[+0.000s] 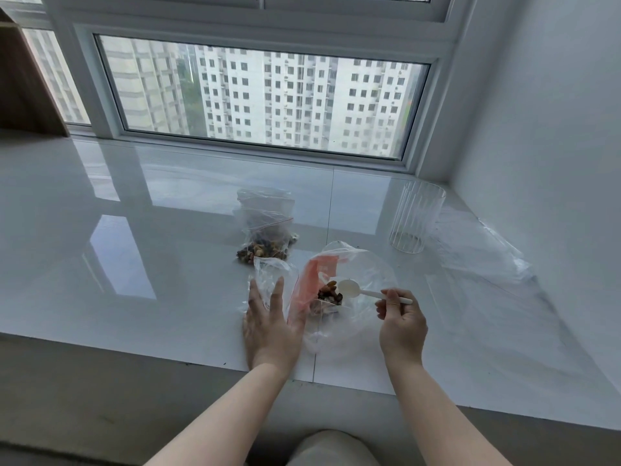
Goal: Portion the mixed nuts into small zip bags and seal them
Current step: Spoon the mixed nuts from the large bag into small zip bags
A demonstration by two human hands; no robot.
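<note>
A big clear bag [363,290] with an orange-red label lies open on the white sill [134,264], and mixed nuts [330,294] show inside it. My right hand [401,322] pinches the handle of a white plastic spoon [353,288]; the empty spoon bowl hovers beside the nuts. My left hand [270,326] lies with straight fingers against a small empty zip bag [274,280] standing left of the big bag. Behind it stands a small zip bag with a red strip [267,242], filled with nuts, in front of more clear bags.
A ribbed clear cup [416,222] stands at the back right. Flat clear plastic bags [484,257] lie spread to its right, by the wall. The window frame [255,149] runs along the back. My knee [331,447] is below the sill's front edge.
</note>
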